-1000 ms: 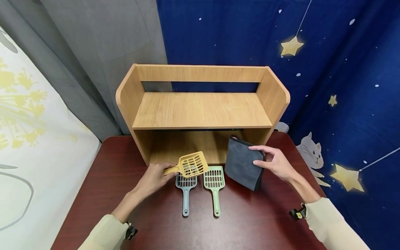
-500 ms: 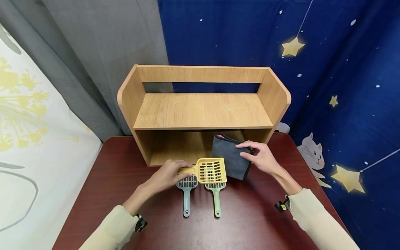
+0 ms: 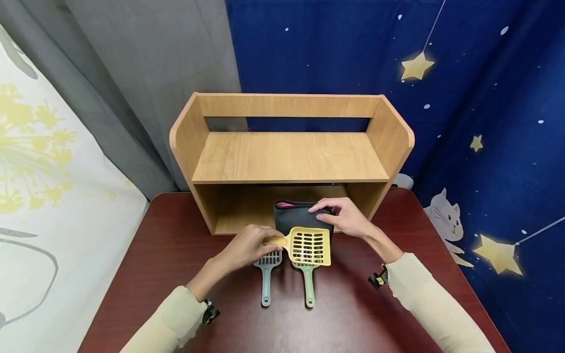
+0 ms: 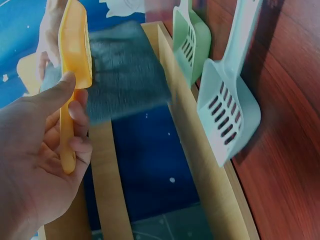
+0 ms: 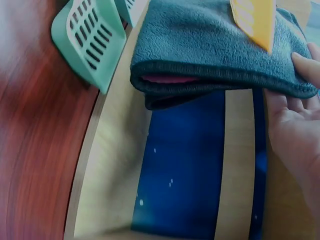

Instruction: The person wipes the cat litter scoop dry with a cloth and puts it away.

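Observation:
My left hand (image 3: 251, 246) grips a yellow litter scoop (image 3: 289, 242) by its handle, with its slotted head pointing right. The thumb lies along the handle in the left wrist view. My right hand (image 3: 346, 216) pinches the right edge of a folded dark grey towel (image 3: 293, 215), whose fold shows pink inside. In the right wrist view the scoop's yellow edge (image 5: 255, 25) overlaps the towel (image 5: 195, 42); whether they touch I cannot tell. Below the hands, a light blue litter scoop (image 3: 266, 282) and a light green litter scoop (image 3: 308, 284) lie on the table, their heads partly hidden.
A two-tier wooden shelf (image 3: 289, 157) stands at the back of the dark red table (image 3: 362, 314), its lower compartment facing the hands. Grey (image 3: 145, 54) and blue star-printed curtains (image 3: 331, 49) hang behind. White patterned fabric (image 3: 57, 220) is at the left.
The yellow scoop has moved right and slightly down in my left hand. My right hand has brought the towel left, behind the scoop, and the towel's top now tips toward the view.

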Motion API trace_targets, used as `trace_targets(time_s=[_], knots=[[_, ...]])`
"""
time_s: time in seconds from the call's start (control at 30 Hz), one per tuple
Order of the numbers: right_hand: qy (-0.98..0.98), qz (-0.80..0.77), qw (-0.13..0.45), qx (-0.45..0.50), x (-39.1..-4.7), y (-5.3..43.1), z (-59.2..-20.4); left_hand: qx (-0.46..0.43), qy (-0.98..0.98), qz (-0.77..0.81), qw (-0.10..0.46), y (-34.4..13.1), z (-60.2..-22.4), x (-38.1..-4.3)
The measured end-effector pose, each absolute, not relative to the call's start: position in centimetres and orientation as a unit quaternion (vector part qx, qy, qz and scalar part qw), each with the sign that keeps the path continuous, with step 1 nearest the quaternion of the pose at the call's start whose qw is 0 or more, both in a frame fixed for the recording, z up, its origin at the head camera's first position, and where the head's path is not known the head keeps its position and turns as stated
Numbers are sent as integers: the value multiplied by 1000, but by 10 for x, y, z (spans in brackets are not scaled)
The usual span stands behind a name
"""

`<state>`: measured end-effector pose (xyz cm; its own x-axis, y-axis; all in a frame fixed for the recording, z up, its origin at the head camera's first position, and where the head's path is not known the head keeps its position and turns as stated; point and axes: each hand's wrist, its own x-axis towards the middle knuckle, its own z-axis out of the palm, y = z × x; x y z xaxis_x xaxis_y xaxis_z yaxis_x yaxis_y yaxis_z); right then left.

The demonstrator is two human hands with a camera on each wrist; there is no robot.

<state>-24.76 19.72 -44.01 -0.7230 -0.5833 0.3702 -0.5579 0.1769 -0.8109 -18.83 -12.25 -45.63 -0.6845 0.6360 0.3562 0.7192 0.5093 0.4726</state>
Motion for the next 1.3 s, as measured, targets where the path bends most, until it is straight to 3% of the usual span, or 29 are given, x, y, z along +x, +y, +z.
trace_targets(time_s=[0.27,0.63,0.83,1.3], knots=[[780,-512,3,-359,-246,227,-435,-385,-865,-312,75,-138,-457,-188],[760,-519,31,-391,-256,184,-433,-386,-865,-317,57,-121,-453,-188],[770,-513,29,-378,-250,192,-429,-375,-869,-317,64,-127,-454,-186],[821,-510,-72,-247,-218,229,-424,-330,-894,-290,88,-149,-459,-184]])
